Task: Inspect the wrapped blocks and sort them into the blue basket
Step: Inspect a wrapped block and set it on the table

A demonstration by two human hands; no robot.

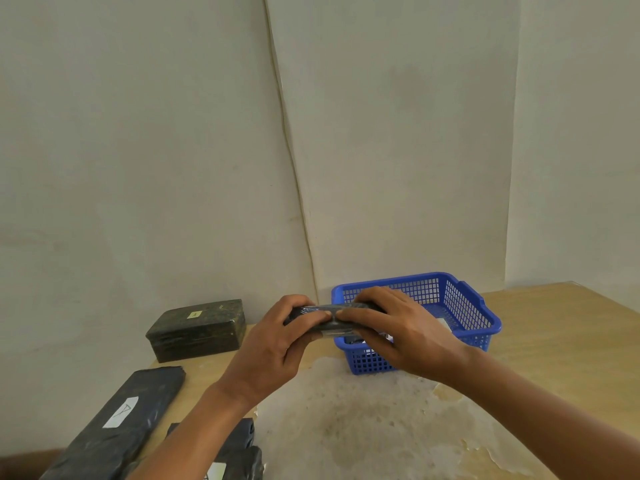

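Both hands, left hand (277, 344) and right hand (398, 334), grip wrapped block (329, 318) beside blue basket (481, 306).

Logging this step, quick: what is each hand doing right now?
Left hand: grips the left end of the wrapped block.
Right hand: grips the block's right end, in front of the blue basket.

On the table (540, 344), the basket (464, 306) stands at the right, close to the wall (398, 150) behind it. In front of the basket's left end, 2 hands, the left hand (273, 348) and the right hand (401, 334), hold 1 wrapped block (327, 315) between them above the tabletop. A thick block (197, 329) lies far left by the wall, and a long block (121, 420) lies nearer at the left edge, with 2 more blocks (239, 459) just right of it.
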